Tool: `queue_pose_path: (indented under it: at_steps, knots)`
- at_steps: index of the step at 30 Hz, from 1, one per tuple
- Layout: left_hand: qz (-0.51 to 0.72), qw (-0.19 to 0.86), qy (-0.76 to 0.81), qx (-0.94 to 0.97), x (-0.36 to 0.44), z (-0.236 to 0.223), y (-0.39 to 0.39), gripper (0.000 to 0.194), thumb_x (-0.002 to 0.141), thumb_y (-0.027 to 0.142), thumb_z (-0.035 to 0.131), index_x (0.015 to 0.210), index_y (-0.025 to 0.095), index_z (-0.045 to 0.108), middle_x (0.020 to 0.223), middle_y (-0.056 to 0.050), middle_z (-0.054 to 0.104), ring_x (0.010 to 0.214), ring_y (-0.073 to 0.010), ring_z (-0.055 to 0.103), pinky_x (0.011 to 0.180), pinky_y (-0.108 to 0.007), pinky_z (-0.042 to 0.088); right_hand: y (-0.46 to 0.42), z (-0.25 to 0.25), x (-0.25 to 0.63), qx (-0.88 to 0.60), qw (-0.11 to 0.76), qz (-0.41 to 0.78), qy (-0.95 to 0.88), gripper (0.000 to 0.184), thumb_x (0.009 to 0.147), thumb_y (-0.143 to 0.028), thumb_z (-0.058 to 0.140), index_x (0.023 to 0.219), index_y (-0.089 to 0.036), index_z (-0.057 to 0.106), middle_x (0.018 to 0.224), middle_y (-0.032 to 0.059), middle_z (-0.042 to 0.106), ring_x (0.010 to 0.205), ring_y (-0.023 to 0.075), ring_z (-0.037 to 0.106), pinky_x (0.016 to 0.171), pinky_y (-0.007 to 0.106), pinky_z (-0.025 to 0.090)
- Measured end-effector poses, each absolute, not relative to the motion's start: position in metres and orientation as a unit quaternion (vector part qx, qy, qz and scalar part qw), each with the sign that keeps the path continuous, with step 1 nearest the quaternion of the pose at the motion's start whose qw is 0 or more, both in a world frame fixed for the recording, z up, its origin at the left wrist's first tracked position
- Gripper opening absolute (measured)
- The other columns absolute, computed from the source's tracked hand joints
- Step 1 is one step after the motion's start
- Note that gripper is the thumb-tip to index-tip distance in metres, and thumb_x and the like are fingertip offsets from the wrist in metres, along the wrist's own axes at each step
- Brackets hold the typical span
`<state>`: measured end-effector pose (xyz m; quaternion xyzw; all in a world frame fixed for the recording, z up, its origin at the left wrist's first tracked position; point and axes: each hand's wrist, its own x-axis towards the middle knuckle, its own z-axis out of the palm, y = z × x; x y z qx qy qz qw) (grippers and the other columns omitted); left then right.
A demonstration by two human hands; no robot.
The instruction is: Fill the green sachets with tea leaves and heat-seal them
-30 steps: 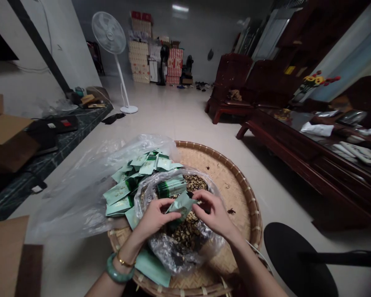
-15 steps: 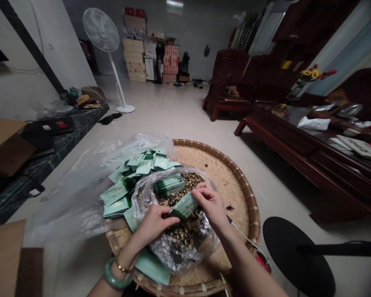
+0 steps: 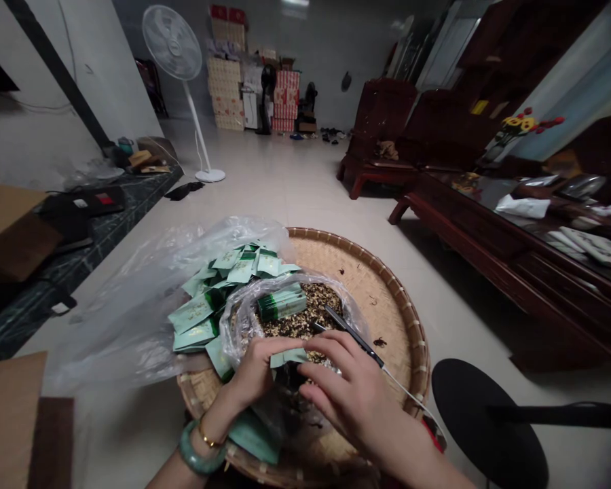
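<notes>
My left hand (image 3: pixel 258 370), with a jade bangle and gold bracelet on its wrist, grips a pale green packet (image 3: pixel 288 357); its index finger stretches along the packet's top. My right hand (image 3: pixel 343 380) is at the packet's right side, fingers curved and spread apart; whether they touch it is hard to tell. Behind that hand lies a slim black two-armed tool (image 3: pixel 354 336) on a white cord. Both hands are over an open clear plastic bag (image 3: pixel 229 329) of dark and yellowish dried bits (image 3: pixel 318 302). A neat stack of green packets (image 3: pixel 282 302) rests on the bits.
A round woven bamboo tray (image 3: pixel 387 292) holds the bag. Loose green packets (image 3: pixel 239 268) are piled on a plastic sheet (image 3: pixel 132 299) at left. A cardboard box (image 3: pixel 10 414), a white fan (image 3: pixel 208 175), a black round base (image 3: pixel 489 414) and a dark wooden table (image 3: pixel 468 238) surround it.
The packet has gone from tilted between both hands to a narrower view in my left hand. My right hand has moved down and loosened its fingers, uncovering the black tool.
</notes>
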<state>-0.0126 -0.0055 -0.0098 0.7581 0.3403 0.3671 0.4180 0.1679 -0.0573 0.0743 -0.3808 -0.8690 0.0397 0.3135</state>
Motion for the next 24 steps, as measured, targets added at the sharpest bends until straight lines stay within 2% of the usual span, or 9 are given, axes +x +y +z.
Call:
queue_pose_path:
  at_steps: [3,6,9,13,16,20,24]
  knots:
    - [0.374,0.410,0.341,0.759,-0.014,-0.011,-0.006,0.029,0.076,0.016,0.060,0.102,0.017,0.073,0.101,-0.010,0.074,0.091,-0.0227,0.070,0.082,-0.032,0.054,-0.060,0.075,0.171,-0.425,0.286,0.037,-0.858,0.017,0.094,-0.019,0.048,0.096,-0.018,0.066,0.097,0.0075,0.067,0.086,0.0186,0.058,0.073,0.032,0.051]
    - [0.366,0.399,0.357,0.761,-0.013,-0.012,-0.007,0.031,0.076,0.014,0.060,0.104,0.019,0.072,0.102,-0.009,0.074,0.091,-0.0223,0.070,0.083,-0.033,0.054,-0.058,0.073,0.167,-0.471,0.224,0.030,-0.853,0.014,0.090,-0.026,0.056,0.089,-0.019,0.068,0.086,0.0066,0.068,0.074,0.0190,0.058,0.063,0.031,0.047]
    - [0.374,0.375,0.367,0.764,-0.010,-0.009,-0.009,0.032,0.078,0.012,0.056,0.105,0.019,0.071,0.099,-0.008,0.074,0.089,-0.0207,0.069,0.082,-0.033,0.053,-0.051,0.070,0.161,-0.492,0.169,0.016,-0.854,0.015,0.081,-0.032,0.067,0.077,-0.018,0.069,0.080,0.0078,0.068,0.071,0.0215,0.058,0.057,0.032,0.043]
    - [0.381,0.328,0.364,0.784,-0.007,-0.009,-0.012,0.037,0.075,0.009,0.052,0.107,0.019,0.069,0.093,-0.008,0.073,0.084,-0.0191,0.067,0.074,-0.030,0.054,-0.038,0.063,0.153,-0.486,0.124,0.019,-0.865,0.006,0.075,-0.015,0.068,0.069,-0.016,0.070,0.071,0.0090,0.067,0.068,0.0218,0.056,0.054,0.032,0.040]
    - [0.388,0.298,0.362,0.793,-0.006,-0.016,-0.015,0.043,0.071,0.008,0.054,0.112,0.016,0.066,0.098,-0.010,0.072,0.087,-0.0207,0.067,0.075,-0.031,0.054,-0.032,0.061,0.152,-0.487,0.107,0.025,-0.866,0.013,0.073,-0.006,0.064,0.066,-0.016,0.070,0.073,0.0092,0.068,0.073,0.0222,0.056,0.056,0.032,0.042]
    - [0.390,0.279,0.373,0.794,-0.006,-0.021,-0.016,0.038,0.074,0.010,0.055,0.109,0.016,0.066,0.103,-0.010,0.072,0.090,-0.0217,0.068,0.080,-0.031,0.052,-0.031,0.069,0.157,-0.481,0.148,0.075,-0.861,0.012,0.076,-0.011,0.062,0.068,-0.018,0.070,0.081,0.0085,0.068,0.086,0.0235,0.057,0.069,0.032,0.047]
    - [0.340,0.333,0.399,0.784,-0.003,-0.014,-0.014,0.012,0.076,0.017,0.061,0.083,0.016,0.070,0.077,-0.003,0.071,0.069,-0.0165,0.063,0.065,-0.025,0.048,-0.025,0.085,0.169,-0.476,0.205,0.183,-0.835,0.014,0.082,-0.017,0.059,0.075,-0.020,0.071,0.088,0.0058,0.068,0.090,0.0218,0.057,0.077,0.035,0.047]
